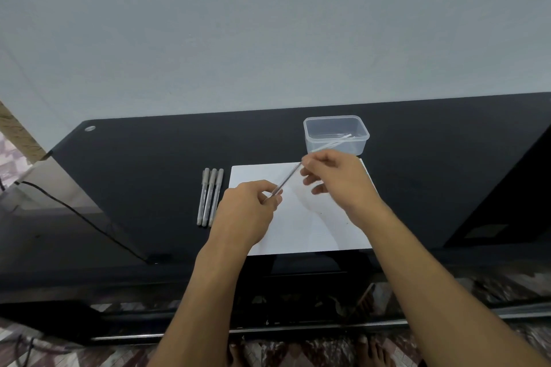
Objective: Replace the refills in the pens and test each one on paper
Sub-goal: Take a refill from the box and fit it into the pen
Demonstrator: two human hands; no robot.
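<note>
Three pens point(209, 197) lie left of paper point(301, 217), untouched. Fourth pen point(285, 183) over paper, pinched by left hand point(247, 211) and right hand point(334, 179). Refills wait in tub point(336, 134). Paper looks unmarked; early stage.

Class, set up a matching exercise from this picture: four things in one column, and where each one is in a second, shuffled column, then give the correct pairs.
Things:
1. Three grey pens
2. Clear rectangular plastic tub
3. White sheet of paper
4. Slim grey pen

Places:
A. Held in the air between both hands
B. Flat on the black table, under the hands
C. Side by side, left of the paper
D. Beyond the paper's far right corner, with thin white refills inside

Pairs: 1-C, 2-D, 3-B, 4-A
</note>
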